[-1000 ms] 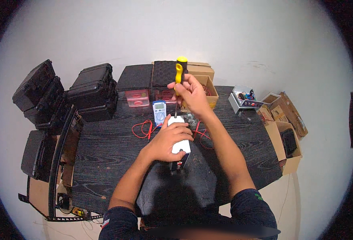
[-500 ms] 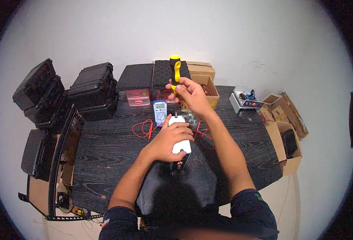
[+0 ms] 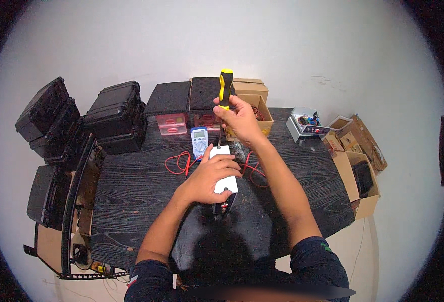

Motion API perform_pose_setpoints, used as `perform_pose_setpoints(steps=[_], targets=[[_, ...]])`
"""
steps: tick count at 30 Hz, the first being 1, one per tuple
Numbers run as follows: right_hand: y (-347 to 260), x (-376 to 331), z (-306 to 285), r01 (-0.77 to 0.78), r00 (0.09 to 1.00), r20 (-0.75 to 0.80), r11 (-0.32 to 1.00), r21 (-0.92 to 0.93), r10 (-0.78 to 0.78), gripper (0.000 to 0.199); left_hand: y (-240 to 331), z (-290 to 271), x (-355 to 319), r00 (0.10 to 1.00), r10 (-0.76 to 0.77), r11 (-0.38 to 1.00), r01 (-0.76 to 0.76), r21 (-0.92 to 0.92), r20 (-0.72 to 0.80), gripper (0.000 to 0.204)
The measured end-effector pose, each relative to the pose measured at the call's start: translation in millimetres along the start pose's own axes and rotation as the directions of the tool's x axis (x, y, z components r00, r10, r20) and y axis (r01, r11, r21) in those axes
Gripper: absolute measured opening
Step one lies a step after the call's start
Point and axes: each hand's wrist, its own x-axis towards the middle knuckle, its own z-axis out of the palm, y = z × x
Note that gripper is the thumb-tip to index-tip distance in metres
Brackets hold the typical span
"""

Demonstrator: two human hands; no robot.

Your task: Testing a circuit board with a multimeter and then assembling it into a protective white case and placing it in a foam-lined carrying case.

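Note:
My right hand (image 3: 239,118) pinches the lower handle of a yellow and black screwdriver (image 3: 225,83), held upright. Its shaft runs down to the far end of a box with a white top (image 3: 225,183) and dark sides. Across that white top lies my left hand (image 3: 212,176), wrapped over the box, its thumb by the near end. A small red and metal fitting (image 3: 224,205) shows on the box's near face. Just beyond the left hand a blue and white multimeter (image 3: 199,142) lies on the table, with a red test lead (image 3: 179,163) coiled beside it.
The dark wood-grain table (image 3: 126,201) carries red clear-fronted drawers (image 3: 171,124) and an open cardboard box (image 3: 264,113) at the back. A white case with exposed wiring (image 3: 307,123) stands at the right. Black hard cases (image 3: 113,113) are stacked at the left. Another carton (image 3: 365,201) sits off the right edge.
The screwdriver has turned in my right fingers and its handle leans slightly more to the right. My left hand keeps its hold on the white-topped box.

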Motion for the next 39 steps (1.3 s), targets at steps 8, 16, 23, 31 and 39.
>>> perform_pose_setpoints(steps=[8, 16, 23, 31, 39], targets=[[-8, -6, 5, 0.033, 0.999, -0.022, 0.990, 0.139, -0.030, 0.027, 0, 2, 0, 1.000, -0.019, 1.000, 0.019, -0.013, -0.003, 0.052], [-2, 2, -3, -0.074, 0.993, 0.109, 0.971, 0.227, 0.050, 0.024, -1, 3, 0, 1.000, -0.024, 0.999, 0.024, -0.020, 0.003, 0.052], [-9, -7, 7, 0.046, 0.997, 0.066, 0.998, 0.039, -0.048, 0.028, 1, -1, 0, 1.000, -0.012, 1.000, 0.012, -0.017, 0.005, 0.048], [-4, -3, -2, -0.011, 0.994, 0.112, 0.990, 0.139, -0.004, 0.029, 0, 3, 1, 1.000, -0.024, 0.999, 0.024, -0.024, 0.006, 0.054], [2, -4, 2, 0.082, 0.996, 0.012, 0.994, 0.078, -0.083, 0.027, 2, -2, 1, 1.000, -0.009, 1.000, 0.009, -0.006, 0.015, 0.048]])
